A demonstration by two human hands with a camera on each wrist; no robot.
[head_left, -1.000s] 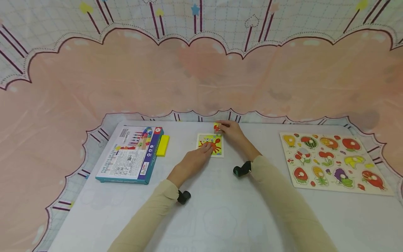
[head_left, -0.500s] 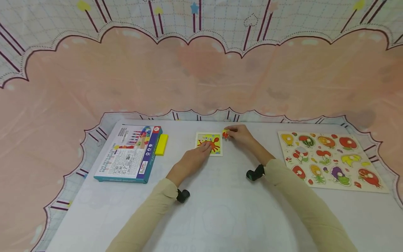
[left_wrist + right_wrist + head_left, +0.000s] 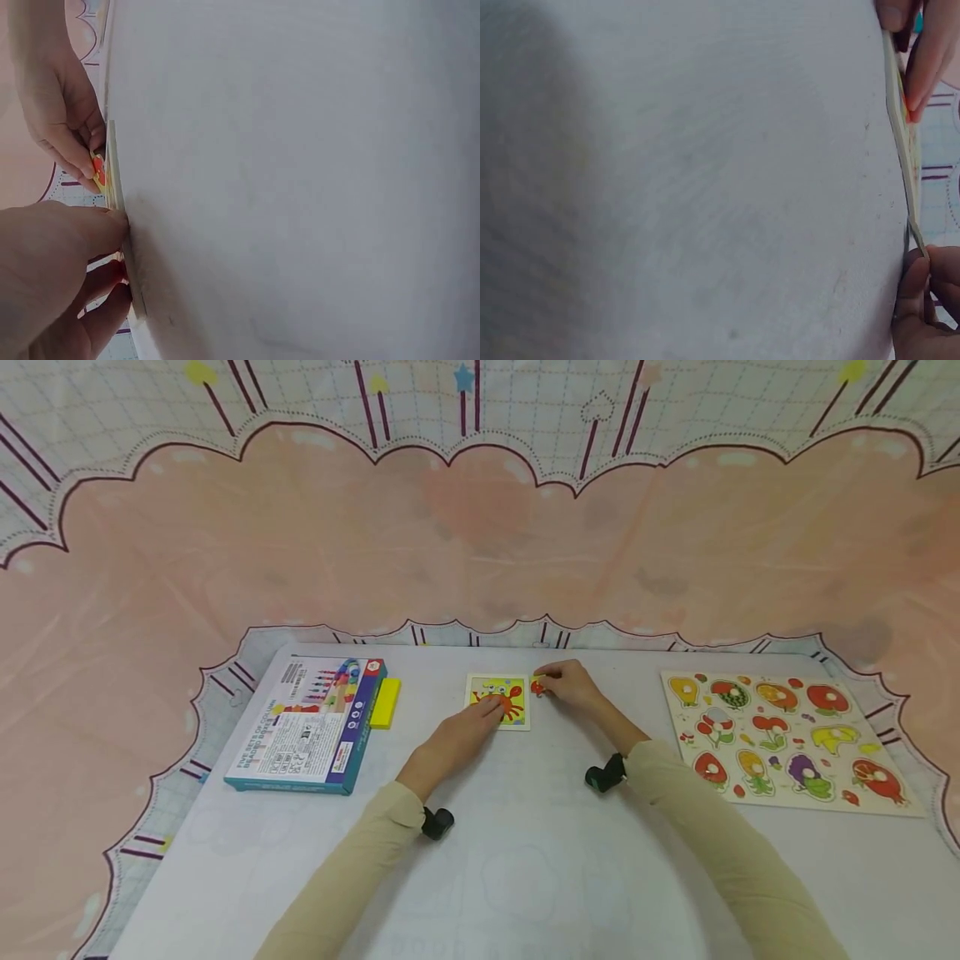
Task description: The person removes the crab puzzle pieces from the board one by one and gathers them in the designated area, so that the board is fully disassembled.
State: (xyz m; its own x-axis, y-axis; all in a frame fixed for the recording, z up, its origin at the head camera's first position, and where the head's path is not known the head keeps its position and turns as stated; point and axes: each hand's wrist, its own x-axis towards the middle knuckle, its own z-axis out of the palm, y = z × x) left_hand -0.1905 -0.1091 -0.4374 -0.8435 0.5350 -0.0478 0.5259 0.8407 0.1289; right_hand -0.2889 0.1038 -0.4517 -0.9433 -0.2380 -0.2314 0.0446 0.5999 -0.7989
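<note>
A small square crab puzzle (image 3: 513,714) with a pale frame lies at the middle of the table, toward the back. My left hand (image 3: 459,739) rests on its lower left, fingers stretched over the red crab, covering part of it. In the left wrist view, the thumb of the left hand (image 3: 52,255) sits at the puzzle's near edge. My right hand (image 3: 573,683) pinches a small yellow and red puzzle piece (image 3: 537,686) between thumb and fingers, right beside the puzzle's right edge. In the right wrist view that piece (image 3: 919,238) looks tilted, its lower end between the fingertips.
To the left lies a flat printed box (image 3: 307,727), with a yellow block (image 3: 386,703) against its right side. A large fruit puzzle board (image 3: 795,743) lies at the right. A patterned cloth (image 3: 480,543) rises behind the white table (image 3: 517,860).
My right hand has carried the puzzle piece from above the puzzle's upper right corner to beside its right edge, slightly lower. The left hand has stayed on the puzzle.
</note>
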